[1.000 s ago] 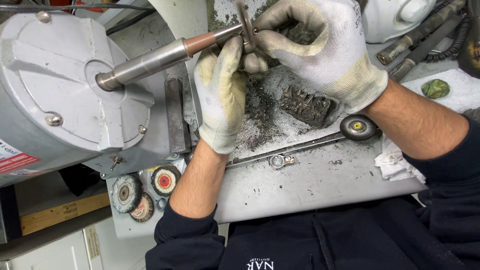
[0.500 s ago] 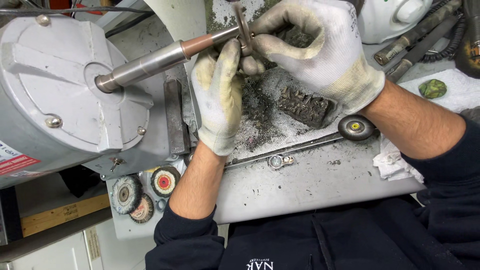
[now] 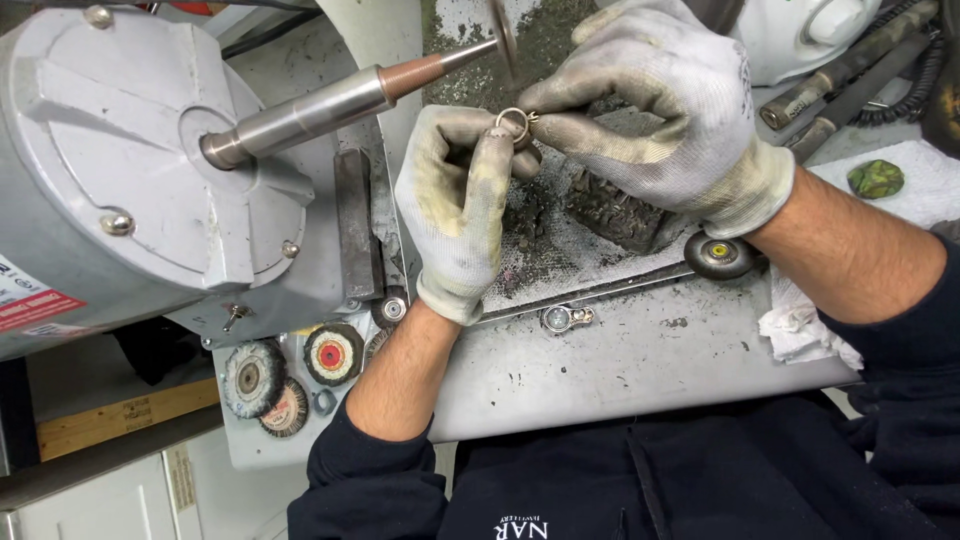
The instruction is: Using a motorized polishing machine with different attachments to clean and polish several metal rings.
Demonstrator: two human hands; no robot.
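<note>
Both of my hands wear soiled white work gloves. My left hand point(image 3: 458, 200) and my right hand point(image 3: 655, 110) pinch a small metal ring point(image 3: 511, 122) between their fingertips, just below a thin spinning disc point(image 3: 500, 35) at the tip of a polishing spindle point(image 3: 340, 100). The ring is a short way clear of the disc. The spindle juts rightward out of a big grey motor housing point(image 3: 110, 170).
Dark polishing grit lies on a grey metal tray point(image 3: 640, 360). Several buffing wheels point(image 3: 290, 370) sit at the lower left, one small wheel point(image 3: 718, 255) by my right wrist. A dark compound block point(image 3: 625, 215), a green lump point(image 3: 876, 178), handled tools point(image 3: 850, 70) and white cloth point(image 3: 800, 320) lie at the right.
My hands have drawn the ring down and away from the disc; earlier it was held up against the spindle tip. The view has shifted slightly.
</note>
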